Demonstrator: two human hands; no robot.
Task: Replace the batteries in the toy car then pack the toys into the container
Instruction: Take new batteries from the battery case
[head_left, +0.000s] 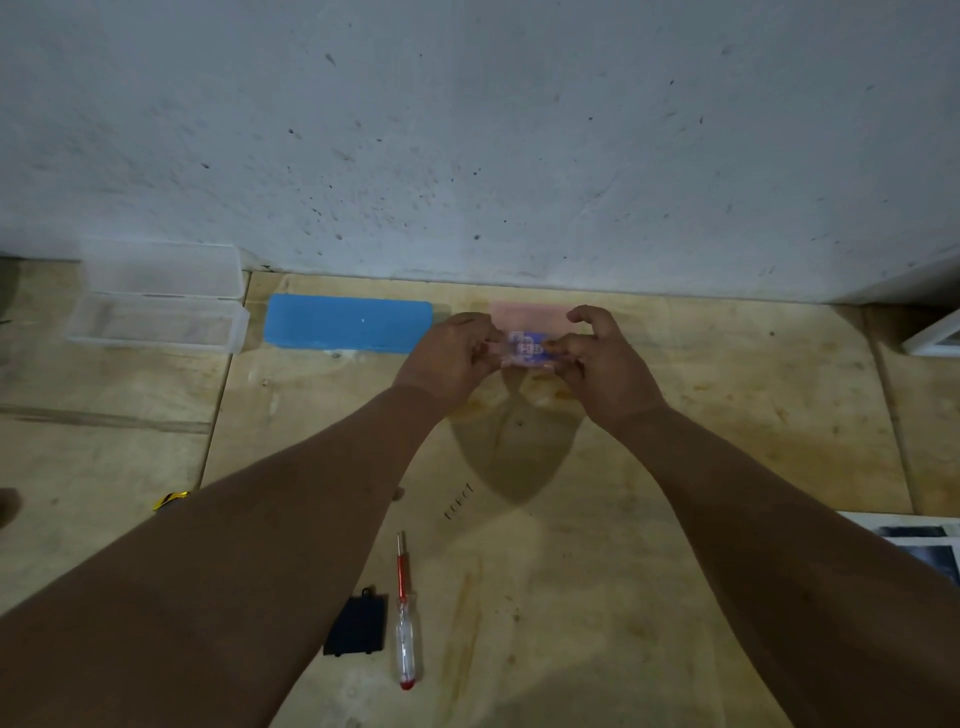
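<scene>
Head view shows your left hand (451, 358) and right hand (592, 353) pinching a clear battery pack (525, 349) from both ends, just in front of the pink case (524, 313). Peel it open slowly over the board. The screwdriver (405, 618) and black cover (357, 626) lie well nearer you than that case.

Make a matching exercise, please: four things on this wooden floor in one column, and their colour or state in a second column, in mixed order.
Things:
1. screwdriver
2. clear container
3. closed case
4. battery cover

Colour or state:
A. blue
B. black, lying flat
C. red tips, clear handle
D. lid open, by the wall

Pairs: 1-C, 2-D, 3-A, 4-B
</scene>
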